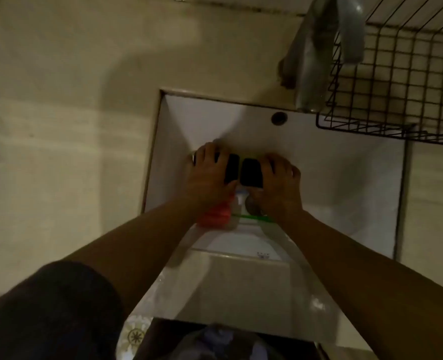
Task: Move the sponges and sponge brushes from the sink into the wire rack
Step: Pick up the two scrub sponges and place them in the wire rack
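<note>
Both hands are down in the white sink (345, 178), and from my remote seat I read each as closing on a dark sponge. The left hand (210, 178) has its grip wrapped over the left sponge (232, 168), fingers curled across its far edge. The right hand (277, 183) covers the right sponge (251, 174) the same way. The two sponges lie just beside each other between the grips.

The wire rack (397, 81) stands up and to the right of the right grip, past the faucet (316, 53).

My worry is a wet sponge slipping from a shallow hold, or an arm clipping the faucet on the way to the rack.

Just under the left palm sits an orange thing (215, 216), possibly a sponge brush, with something clear and green-edged beside it. Dim light, blur and the hands hide what they are and how firmly either sponge is held.
</note>
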`<state>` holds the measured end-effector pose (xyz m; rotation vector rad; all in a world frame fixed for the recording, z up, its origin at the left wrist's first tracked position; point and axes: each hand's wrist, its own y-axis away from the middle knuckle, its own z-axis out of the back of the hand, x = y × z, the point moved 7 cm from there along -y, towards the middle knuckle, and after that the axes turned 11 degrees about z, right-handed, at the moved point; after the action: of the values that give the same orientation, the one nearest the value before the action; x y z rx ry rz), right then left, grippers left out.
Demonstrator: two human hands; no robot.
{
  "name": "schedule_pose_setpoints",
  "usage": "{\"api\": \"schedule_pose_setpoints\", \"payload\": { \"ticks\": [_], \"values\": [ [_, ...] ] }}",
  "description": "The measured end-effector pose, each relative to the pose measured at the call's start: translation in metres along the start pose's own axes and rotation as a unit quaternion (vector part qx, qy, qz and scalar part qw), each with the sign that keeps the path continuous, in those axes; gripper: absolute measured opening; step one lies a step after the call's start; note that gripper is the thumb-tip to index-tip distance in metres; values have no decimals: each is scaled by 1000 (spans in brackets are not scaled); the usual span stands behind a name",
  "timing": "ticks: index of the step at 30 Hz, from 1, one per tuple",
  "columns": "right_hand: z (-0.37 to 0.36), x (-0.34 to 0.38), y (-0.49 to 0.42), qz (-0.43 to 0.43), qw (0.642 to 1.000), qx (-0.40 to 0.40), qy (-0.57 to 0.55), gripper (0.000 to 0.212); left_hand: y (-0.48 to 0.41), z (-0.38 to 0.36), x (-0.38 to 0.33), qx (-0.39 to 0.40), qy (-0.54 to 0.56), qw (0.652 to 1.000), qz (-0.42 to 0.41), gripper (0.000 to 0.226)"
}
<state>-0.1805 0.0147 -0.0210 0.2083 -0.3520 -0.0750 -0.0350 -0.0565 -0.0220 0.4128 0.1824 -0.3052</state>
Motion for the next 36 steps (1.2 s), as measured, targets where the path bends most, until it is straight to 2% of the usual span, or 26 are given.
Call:
{"api": "schedule_pose_setpoints", "payload": {
  "ticks": [3, 15, 21, 26, 31, 36],
  "values": [
    [-6, -2, -4, -9, 999, 17, -29, 71, -1, -8, 3, -8, 27, 1000, 4, 82],
    [-16, -6, -10, -23, 999, -15, -33, 49, -11, -21, 3, 11, 3, 1000, 24, 78],
    [-19, -8, -11, -16, 1000, -16, -22, 53, -15, -20, 4, 22, -1, 999, 26, 76],
    [-15, -10, -8, -9, 998, -20, -56, 57, -12, -12, -3, 41, 1, 999, 34, 71],
    [12, -15, 6, -34, 995, -49, -78, 64, 3, 17, -6, 7, 10, 1000, -20, 80],
    [43, -4, 20, -14, 995, -56, -86, 70, 17, 43, -21, 9, -19, 997, -78, 71]
  ]
}}
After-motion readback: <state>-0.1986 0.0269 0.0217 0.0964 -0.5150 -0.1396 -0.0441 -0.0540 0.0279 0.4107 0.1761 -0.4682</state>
